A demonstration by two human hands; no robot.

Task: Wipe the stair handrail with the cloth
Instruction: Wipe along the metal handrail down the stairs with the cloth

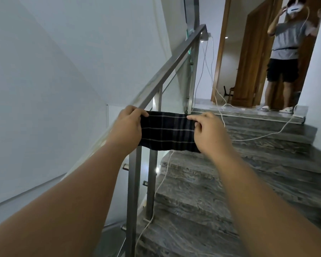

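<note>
Both forearms reach forward, left hand (127, 125) and right hand (208, 129) each pinching an end of the dark checked cloth (168, 133), stretched flat just in front of the steel handrail (171, 66) (presumably readying a wiping face).

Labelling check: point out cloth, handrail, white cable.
cloth (167, 133): head view, middle of the checked fabric.
handrail (176, 65): head view, top bar, mid-slope.
white cable (263, 135): head view, stretch lying across a step.

White cable (204, 75) trails down grey stairs (230, 182); person (283, 52) by (probably wooden) door (252, 58).
</note>
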